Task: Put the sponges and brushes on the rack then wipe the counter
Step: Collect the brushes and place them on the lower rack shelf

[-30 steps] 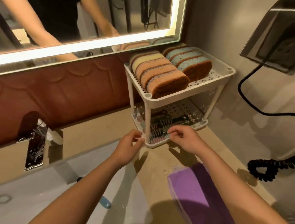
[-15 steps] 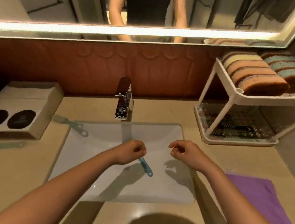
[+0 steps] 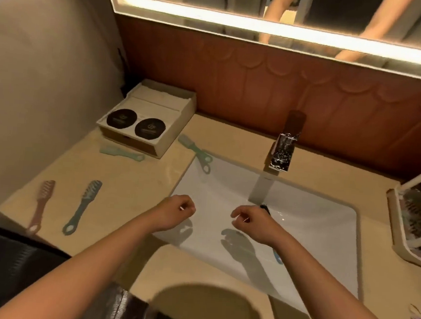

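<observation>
While your left hand point(image 3: 175, 213) and right hand point(image 3: 252, 221) hover curled and empty over the sink point(image 3: 312, 225), the blue brush point(image 3: 278, 256) below and the counter brushes point(image 3: 82, 207) seemingly await the rack point(image 3: 392, 224).

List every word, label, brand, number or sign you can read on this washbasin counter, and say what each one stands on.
Left black round disc on the cream rectangular box: a pale logo and a line of small print, too blurred to read.
Right black round disc on the same box: the same kind of mark, too blurred to read.
No other lettering can be made out in the picture.
</observation>
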Tool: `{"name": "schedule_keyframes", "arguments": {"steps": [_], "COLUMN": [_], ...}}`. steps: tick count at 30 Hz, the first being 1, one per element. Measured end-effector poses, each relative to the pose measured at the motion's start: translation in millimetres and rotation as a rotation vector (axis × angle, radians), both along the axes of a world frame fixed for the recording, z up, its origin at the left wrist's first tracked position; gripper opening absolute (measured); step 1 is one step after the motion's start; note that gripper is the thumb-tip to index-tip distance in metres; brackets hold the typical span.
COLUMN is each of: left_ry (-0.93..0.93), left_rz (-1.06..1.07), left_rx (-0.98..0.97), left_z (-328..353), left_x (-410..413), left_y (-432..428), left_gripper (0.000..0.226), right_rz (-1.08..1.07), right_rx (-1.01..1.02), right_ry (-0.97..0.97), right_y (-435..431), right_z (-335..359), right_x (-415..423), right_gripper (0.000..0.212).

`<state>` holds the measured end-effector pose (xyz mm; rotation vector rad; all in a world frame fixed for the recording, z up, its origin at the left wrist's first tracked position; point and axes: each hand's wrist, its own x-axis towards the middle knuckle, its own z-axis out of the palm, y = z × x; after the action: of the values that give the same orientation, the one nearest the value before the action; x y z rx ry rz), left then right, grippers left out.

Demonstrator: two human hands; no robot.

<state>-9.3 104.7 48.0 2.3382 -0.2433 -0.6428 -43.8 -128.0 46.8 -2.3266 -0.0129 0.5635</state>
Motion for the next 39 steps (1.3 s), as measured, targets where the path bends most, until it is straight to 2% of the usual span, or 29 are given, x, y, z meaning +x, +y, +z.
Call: {"name": "schedule_keyframes", "arguments": {"steps": [6, 16, 20, 30, 34, 39], "left_ry": [-0.048, -0.189, -0.156, -0.133, -0.126, -0.244], "left_rz": [0.364, 0.85, 0.892, 0.85, 0.87, 0.881], "left_rx": [0.077, 0.366, 0.408, 0.489, 0.447, 0.296], "left_z": [-13, -28, -37, -56, -60, -52], "left_x": [8, 15, 24, 47, 52, 55], "left_y": [68, 157, 175, 193, 196, 190], "left_gripper": [0.009, 0.051, 0.062, 0.042, 0.034, 0.027], "right_rz": [0.029, 0.114, 0.09, -0.062, -0.115, -0.183], "right_rx": [-0.146, -0.34, -0.332, -0.304, -0.3, -0.306], "right_ry": [0.03, -0.051, -0.053, -0.13, -0.079, -0.075], "right_y": [34, 77, 86, 110, 115, 121], "right_z": [-20, -24, -29, -40, -43, -46], "right_x": [43, 117, 143, 185, 198, 207], "right_gripper": [0.023, 0.03, 0.041, 0.037, 0.038, 0.031]}}
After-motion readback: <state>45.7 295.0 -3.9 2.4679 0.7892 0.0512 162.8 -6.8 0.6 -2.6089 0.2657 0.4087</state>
